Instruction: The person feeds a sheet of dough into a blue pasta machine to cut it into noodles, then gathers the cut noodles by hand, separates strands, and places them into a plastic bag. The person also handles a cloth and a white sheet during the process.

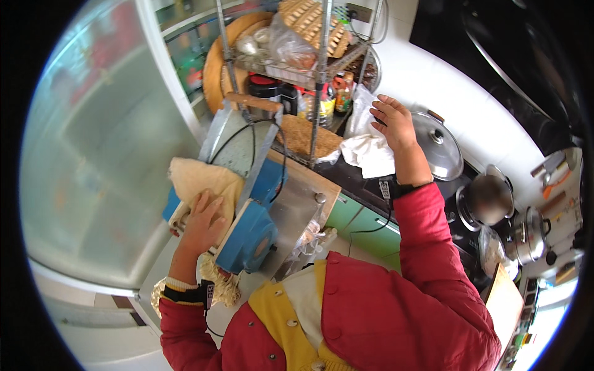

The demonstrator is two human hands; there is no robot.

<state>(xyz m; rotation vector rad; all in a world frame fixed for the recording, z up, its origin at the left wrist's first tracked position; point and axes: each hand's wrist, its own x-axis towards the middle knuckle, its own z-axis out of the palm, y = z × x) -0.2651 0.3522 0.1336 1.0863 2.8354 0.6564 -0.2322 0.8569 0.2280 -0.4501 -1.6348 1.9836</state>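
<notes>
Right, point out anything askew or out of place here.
A black cable loops over the metal chute, close to the dough sheet the left hand touches; a cord looks out of place so near food.

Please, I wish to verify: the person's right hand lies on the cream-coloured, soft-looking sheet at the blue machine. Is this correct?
Not quite: in the head view, it is the left hand that lies on the cream-coloured, soft-looking sheet at the blue machine.

- Here's the head view, peering steeply down from above, near the blue machine (246, 242)
- Its wide sweep spills past that machine all around
</notes>
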